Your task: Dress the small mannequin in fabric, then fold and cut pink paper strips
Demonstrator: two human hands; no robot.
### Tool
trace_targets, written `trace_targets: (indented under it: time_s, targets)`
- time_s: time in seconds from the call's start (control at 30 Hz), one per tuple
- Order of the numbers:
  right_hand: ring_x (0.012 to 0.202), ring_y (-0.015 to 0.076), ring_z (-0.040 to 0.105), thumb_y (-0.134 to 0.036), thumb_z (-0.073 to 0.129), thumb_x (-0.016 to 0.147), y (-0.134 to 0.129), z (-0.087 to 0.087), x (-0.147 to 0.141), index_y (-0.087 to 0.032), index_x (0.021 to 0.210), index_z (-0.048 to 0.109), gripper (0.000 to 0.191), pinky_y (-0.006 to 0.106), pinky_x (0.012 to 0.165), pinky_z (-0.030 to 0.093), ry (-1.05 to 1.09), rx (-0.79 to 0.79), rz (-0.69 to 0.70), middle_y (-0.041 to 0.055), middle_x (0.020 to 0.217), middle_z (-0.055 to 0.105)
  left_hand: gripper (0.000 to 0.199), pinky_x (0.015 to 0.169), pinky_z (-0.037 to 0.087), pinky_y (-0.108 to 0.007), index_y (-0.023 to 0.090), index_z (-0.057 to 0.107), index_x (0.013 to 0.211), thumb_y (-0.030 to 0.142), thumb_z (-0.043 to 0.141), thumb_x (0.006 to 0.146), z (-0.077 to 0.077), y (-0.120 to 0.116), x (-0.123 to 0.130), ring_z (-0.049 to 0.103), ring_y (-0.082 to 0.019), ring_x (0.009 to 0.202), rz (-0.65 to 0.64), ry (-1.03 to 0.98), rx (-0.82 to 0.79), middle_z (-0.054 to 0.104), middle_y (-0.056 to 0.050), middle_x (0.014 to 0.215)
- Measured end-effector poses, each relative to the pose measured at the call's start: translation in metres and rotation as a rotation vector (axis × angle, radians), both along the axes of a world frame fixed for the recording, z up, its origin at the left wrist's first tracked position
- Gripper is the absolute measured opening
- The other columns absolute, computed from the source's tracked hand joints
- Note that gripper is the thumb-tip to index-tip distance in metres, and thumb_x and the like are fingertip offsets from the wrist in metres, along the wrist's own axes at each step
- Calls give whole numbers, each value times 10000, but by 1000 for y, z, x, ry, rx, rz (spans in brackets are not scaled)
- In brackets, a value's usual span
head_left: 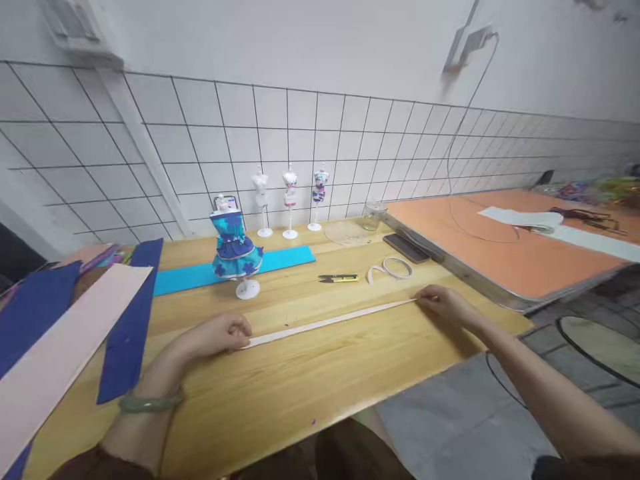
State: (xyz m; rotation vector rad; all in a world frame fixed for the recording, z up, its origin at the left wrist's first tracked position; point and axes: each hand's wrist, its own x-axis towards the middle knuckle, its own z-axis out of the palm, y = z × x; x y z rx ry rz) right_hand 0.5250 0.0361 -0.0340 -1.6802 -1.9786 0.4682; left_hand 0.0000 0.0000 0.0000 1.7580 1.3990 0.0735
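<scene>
A narrow pale ribbon (330, 322) is stretched straight across the wooden table, low over its surface. My left hand (220, 335) pinches its left end, fingers curled. At the other end, my right hand (445, 304) grips the ribbon between thumb and fingertips. Beyond the ribbon lies a pair of yellow-and-black thread snips (340, 278). A coiled ribbon or tape (399, 268) with a loose tail rests nearer my right hand. Past my left hand stands a small dress form (235, 250) wearing a blue ruffled dress.
Three small dress forms (290, 200) line the tiled wall. A bright blue strip (285, 259) lies behind the dressed form. Navy and pale pink strips (75, 327) cover the table's left side. A phone (406, 247) and a clear cup (373, 217) sit near the orange table (490, 253).
</scene>
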Motion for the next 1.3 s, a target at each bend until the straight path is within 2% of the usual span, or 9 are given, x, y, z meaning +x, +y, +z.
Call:
trace_targets:
  time_s: [0.17, 0.33, 0.53, 0.73, 0.93, 1.03, 1.13, 1.2, 1.3]
  targets:
    - [706, 222, 640, -539, 551, 736, -13, 1, -3, -207, 786, 697, 366, 310, 622, 486, 12, 14, -43, 56, 789, 714, 293, 477, 288, -220, 143, 572, 823, 393, 558, 672, -2, 2, -13, 445, -113, 535, 23, 31, 19, 518, 16, 604]
    - [834, 249, 651, -469, 547, 770, -22, 4, -16, -209, 833, 678, 298, 348, 715, 501, 38, 209, -108, 71, 883, 712, 263, 471, 291, -223, 147, 561, 735, 388, 569, 630, -7, 5, -26, 460, -123, 518, 78, 77, 12, 535, 11, 568]
    - [751, 178, 668, -242, 579, 801, -36, 19, -36, -237, 855, 658, 96, 276, 684, 514, -119, 753, 58, 37, 835, 707, 184, 477, 302, -231, 158, 539, 651, 313, 583, 562, -5, 2, -36, 498, -145, 523, 200, 170, 41, 571, -5, 561]
    - [715, 143, 659, -68, 653, 722, -52, 48, -64, -240, 932, 633, 273, 242, 712, 511, -234, 1046, 195, 23, 795, 696, 127, 493, 326, -239, 177, 568, 686, 245, 565, 579, 7, -5, -41, 571, -173, 591, 266, 473, 113, 640, -20, 652]
    - [712, 148, 659, -58, 651, 718, -65, 67, -86, -236, 951, 620, 295, 261, 719, 517, -284, 1141, 230, 29, 799, 697, 175, 543, 359, -263, 194, 618, 751, 201, 590, 579, 15, -11, -42, 597, -210, 695, 289, 570, 218, 671, -52, 792]
    - [721, 164, 661, -47, 649, 717, -70, 72, -95, -221, 983, 618, 319, 285, 707, 520, -309, 1153, 269, 54, 825, 699, 220, 647, 389, -285, 216, 651, 817, 175, 574, 616, 19, -13, -35, 589, -230, 827, 272, 575, 318, 660, -63, 902]
    - [726, 177, 660, -2, 656, 689, -75, 77, -106, -209, 1003, 618, 378, 303, 688, 524, -271, 1164, 304, 67, 824, 697, 190, 766, 387, -320, 215, 676, 863, 259, 546, 731, 23, -15, -14, 551, -249, 935, 224, 510, 570, 628, -87, 950]
    - [726, 183, 658, 27, 662, 666, -78, 80, -115, -196, 989, 623, 395, 309, 670, 527, -231, 1179, 328, 74, 815, 696, 226, 802, 383, -327, 216, 684, 899, 343, 531, 791, 23, -18, 8, 535, -236, 938, 123, 381, 795, 614, -83, 941]
    - [726, 192, 653, 60, 663, 641, -82, 84, -128, -166, 972, 628, 403, 321, 647, 525, -179, 1182, 359, 90, 806, 693, 302, 797, 388, -316, 206, 688, 889, 426, 487, 841, 19, -27, 46, 519, -203, 895, -47, 159, 952, 600, -73, 911]
